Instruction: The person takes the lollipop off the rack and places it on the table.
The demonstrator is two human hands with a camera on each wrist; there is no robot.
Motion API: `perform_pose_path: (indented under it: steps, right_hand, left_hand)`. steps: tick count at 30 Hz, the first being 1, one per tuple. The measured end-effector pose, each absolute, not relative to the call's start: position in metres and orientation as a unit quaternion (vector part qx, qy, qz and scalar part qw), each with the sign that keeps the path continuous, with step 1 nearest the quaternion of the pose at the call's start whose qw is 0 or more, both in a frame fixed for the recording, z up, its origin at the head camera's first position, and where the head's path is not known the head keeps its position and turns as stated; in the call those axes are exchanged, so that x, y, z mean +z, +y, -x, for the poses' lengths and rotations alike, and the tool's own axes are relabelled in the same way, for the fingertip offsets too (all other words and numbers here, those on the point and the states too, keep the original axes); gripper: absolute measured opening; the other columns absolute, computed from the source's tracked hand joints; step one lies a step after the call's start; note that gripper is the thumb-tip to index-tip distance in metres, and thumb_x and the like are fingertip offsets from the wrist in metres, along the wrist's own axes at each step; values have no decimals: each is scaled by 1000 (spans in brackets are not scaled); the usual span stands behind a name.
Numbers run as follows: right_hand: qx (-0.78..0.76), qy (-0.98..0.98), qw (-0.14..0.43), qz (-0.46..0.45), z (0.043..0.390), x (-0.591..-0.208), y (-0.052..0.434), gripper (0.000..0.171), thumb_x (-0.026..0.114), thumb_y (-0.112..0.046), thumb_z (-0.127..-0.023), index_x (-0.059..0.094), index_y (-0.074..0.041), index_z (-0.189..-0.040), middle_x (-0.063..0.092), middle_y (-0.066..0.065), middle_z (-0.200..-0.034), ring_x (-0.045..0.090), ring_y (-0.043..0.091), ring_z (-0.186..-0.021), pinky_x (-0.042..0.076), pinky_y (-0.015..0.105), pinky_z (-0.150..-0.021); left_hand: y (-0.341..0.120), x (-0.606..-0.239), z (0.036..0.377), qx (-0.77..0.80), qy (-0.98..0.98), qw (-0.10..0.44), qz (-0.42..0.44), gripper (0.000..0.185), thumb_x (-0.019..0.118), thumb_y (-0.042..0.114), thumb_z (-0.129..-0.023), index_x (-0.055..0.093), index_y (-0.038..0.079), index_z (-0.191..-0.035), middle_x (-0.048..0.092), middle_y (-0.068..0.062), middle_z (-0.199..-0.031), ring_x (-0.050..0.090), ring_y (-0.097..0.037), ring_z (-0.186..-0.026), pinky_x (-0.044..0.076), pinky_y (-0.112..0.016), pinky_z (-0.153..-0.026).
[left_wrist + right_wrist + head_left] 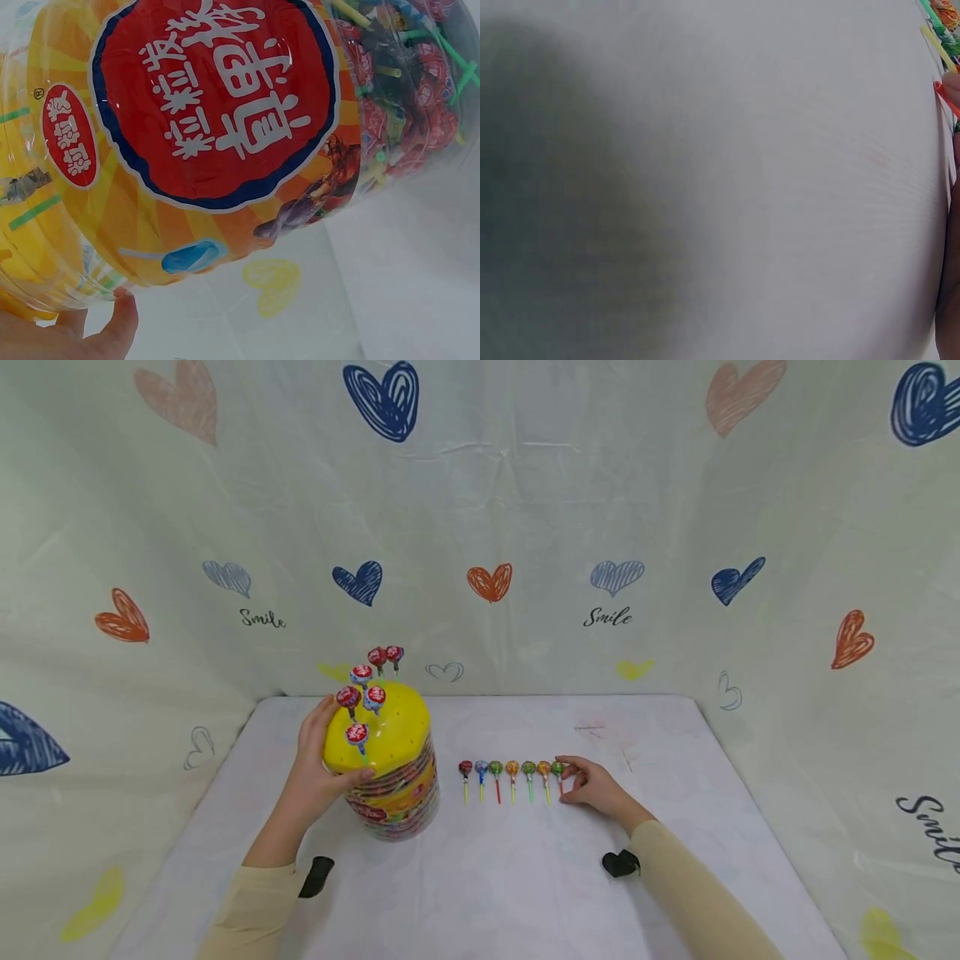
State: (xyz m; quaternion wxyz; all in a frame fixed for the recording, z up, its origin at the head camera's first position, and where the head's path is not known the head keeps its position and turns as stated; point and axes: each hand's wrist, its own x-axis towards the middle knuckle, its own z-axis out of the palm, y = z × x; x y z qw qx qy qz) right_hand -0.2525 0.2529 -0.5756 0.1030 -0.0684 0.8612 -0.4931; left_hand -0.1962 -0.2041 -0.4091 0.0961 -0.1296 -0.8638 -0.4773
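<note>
The big clear plastic candy tub with the yellow dome lid is stood on the white table, at the left. It is held steady by the left hand, whose fingers are curled round its side and lid edge. Six wrapped lollipops are stuck upright in holes in the lid.

Just right of the tub, a row of seven small lollipops is laid flat, sticks pointing to the person. The last one, the green-headed lollipop, is touched by the fingertips of the right hand; whether it is pinched cannot be told.

The step in hand looks like a pick-up from the row. Next, a firm pinch on the thin stick is likely needed, then a careful aim at a free hole.
</note>
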Motion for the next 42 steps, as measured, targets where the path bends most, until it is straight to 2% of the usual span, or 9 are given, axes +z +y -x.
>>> perform_pose_path:
  steps: [9,17,21,24,29,38,42]
  right_hand:
    - [-493,863,103,47,250,-575,252,76,85,-7,-73,51,-9,-141,60,2,-103,52,20,-74,45,28,-61]
    - [-507,852,109,77,245,-562,255,78,83,-3,-75,45,-1,-143,60,11,-107,56,19,-75,49,28,-66]
    - [-513,848,106,80,245,-551,255,76,80,1,-76,45,-3,-143,59,12,-110,58,19,-75,51,30,-66]
    - [-531,836,100,94,246,-535,251,74,77,6,-78,43,0,-144,57,19,-115,59,23,-78,52,30,-65]
    - [-565,808,88,143,246,-509,236,71,73,10,-81,43,0,-144,51,30,-122,60,28,-85,56,30,-69]
    - [-594,779,79,183,247,-467,192,66,72,7,-82,48,-7,-142,56,16,-123,54,41,-103,56,30,-78]
    - [-593,774,68,212,249,-449,170,65,74,4,-82,49,-8,-141,58,13,-123,55,38,-105,54,33,-85]
  left_hand:
    - [-203,-408,196,-475,-866,93,128,98,81,21,-81,17,8,-154,2,-13,-160,16,-42,-140,27,-63,-108]
    - [-205,-409,197,-476,-865,95,124,100,81,20,-81,15,10,-155,2,-13,-160,17,-43,-140,28,-64,-107]
    - [-205,-409,197,-477,-865,95,125,100,81,20,-80,16,9,-155,2,-13,-160,16,-43,-140,27,-64,-107]
    - [-205,-409,197,-479,-864,94,125,100,81,20,-80,16,9,-155,2,-13,-160,16,-43,-140,27,-64,-107]
    - [-204,-408,197,-480,-864,92,123,100,81,20,-80,16,9,-155,2,-13,-160,15,-43,-140,27,-64,-107]
    - [-205,-410,197,-478,-864,94,125,99,81,20,-80,17,9,-155,2,-13,-160,15,-43,-140,27,-64,-107]
    - [-204,-410,197,-480,-863,94,125,100,81,20,-80,16,9,-155,2,-12,-160,15,-43,-141,27,-64,-108]
